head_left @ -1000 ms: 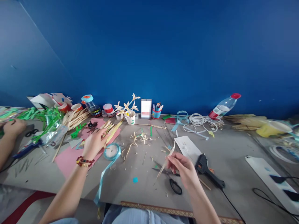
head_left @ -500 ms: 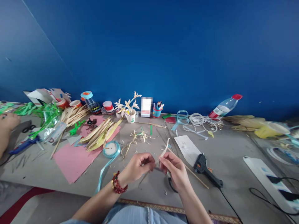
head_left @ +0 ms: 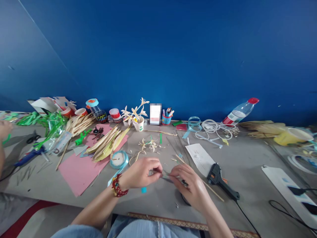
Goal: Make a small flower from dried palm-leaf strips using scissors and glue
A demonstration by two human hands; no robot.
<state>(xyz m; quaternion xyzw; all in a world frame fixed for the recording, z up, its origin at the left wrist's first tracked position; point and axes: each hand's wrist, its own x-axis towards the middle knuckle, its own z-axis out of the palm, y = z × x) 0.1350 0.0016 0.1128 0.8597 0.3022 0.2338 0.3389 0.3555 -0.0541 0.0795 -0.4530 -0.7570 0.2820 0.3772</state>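
My left hand (head_left: 146,172), with a red bead bracelet (head_left: 118,185) on its wrist, is pinched over the table. Facing it, my right hand (head_left: 187,183) has thumb and fingers pressed together. A thin pale strip (head_left: 166,176) spans the short gap between my fingertips; its ends are hidden in them. A small blue piece (head_left: 144,190) shows below my left hand. Beyond my hands lie cream husk flowers (head_left: 151,144). The roll of light blue ribbon (head_left: 118,160) is left of my left hand, its tail running under the wrist.
A black glue gun (head_left: 219,181) and a thin stick (head_left: 213,191) lie to the right, near white paper (head_left: 200,158) and a power strip (head_left: 287,188). Leftward are pink sheets (head_left: 78,173) and dried husks (head_left: 106,145). A paper cup (head_left: 139,125) holds flowers. Another person's hand (head_left: 5,129) is far left.
The pale curled strip that stood up from my right fingers now shows only as a thin line between both hands. My right hand has turned palm downward. The other person's hand moved left.
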